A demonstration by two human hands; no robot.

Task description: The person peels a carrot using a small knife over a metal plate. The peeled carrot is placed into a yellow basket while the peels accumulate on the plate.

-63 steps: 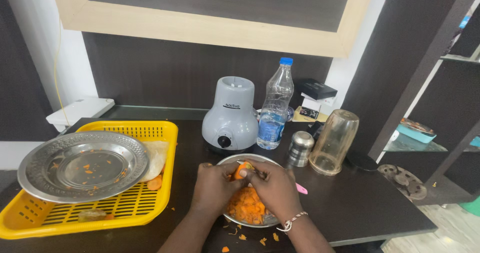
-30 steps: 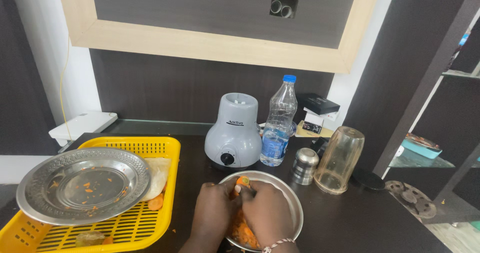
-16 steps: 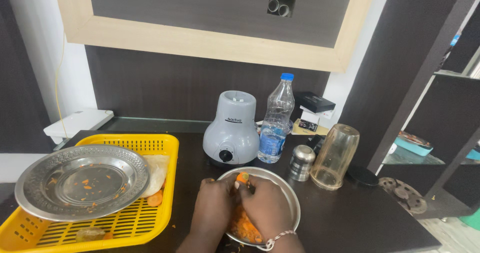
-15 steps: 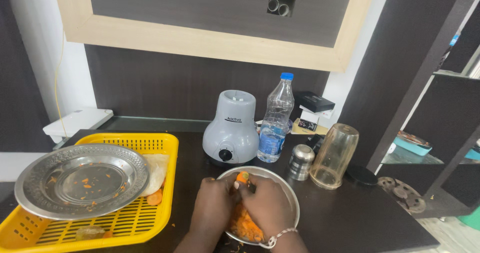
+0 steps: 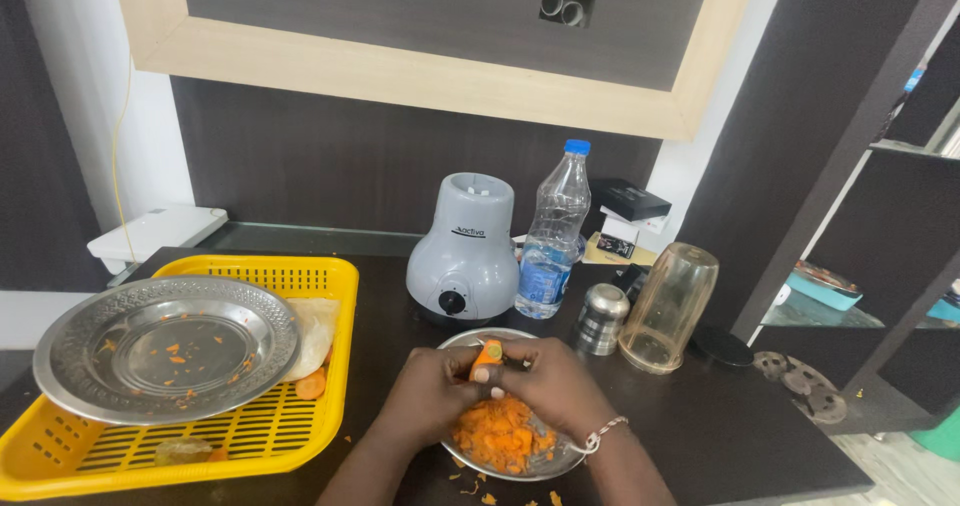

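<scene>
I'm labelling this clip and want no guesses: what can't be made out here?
Head view:
- Tool in the right hand: hidden by the fingers.
- Carrot: only its tip shows between the right and left hand.
- Bowl: near rim covered by both hands.
- Yellow tray: plate covers much.

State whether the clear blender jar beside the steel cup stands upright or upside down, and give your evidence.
Upside down. The blender jar rests on its wide open mouth on the table, with its narrower base pointing up.

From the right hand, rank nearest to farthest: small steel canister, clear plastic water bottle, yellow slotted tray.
1. Small steel canister, just beyond the right hand, to its right.
2. Clear plastic water bottle, farther back.
3. Yellow slotted tray, far left, past the left hand.
</scene>
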